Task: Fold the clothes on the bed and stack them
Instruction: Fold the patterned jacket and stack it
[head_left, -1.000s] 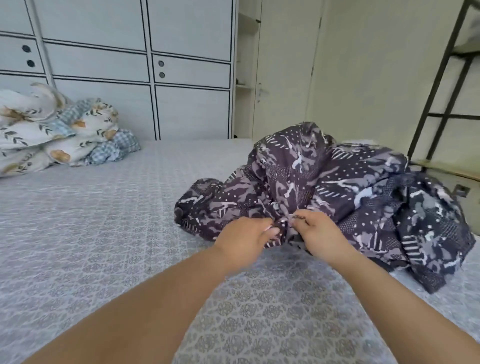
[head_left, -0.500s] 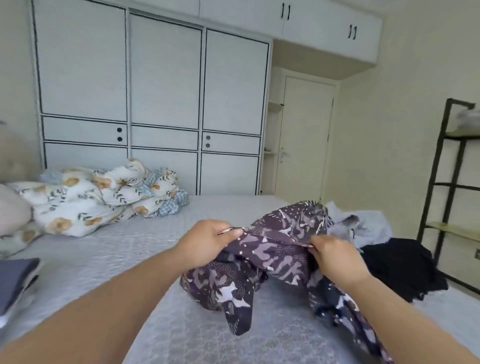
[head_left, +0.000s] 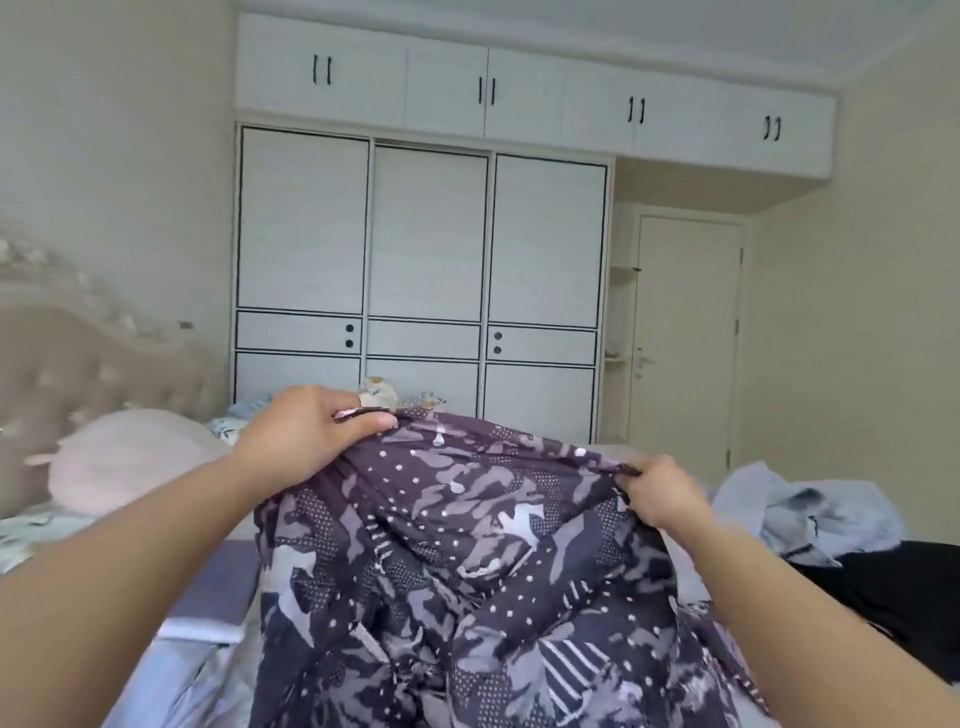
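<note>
While hands pinch limp patterned garment.

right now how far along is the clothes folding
Early. A flat folded purple piece at the left may be done. In hand: left hand and right hand pinch the purple patterned garment, held up unfolded. Left: the crumpled pale blue garment and black garment.

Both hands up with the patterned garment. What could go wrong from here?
1. Left hand and right hand only pinch the top edge of the purple patterned garment; a shake might pull it free.
2. Its lower part hangs bunched and may fold unevenly.
3. The black garment and pale blue garment lie close on the right and could get caught.
</note>
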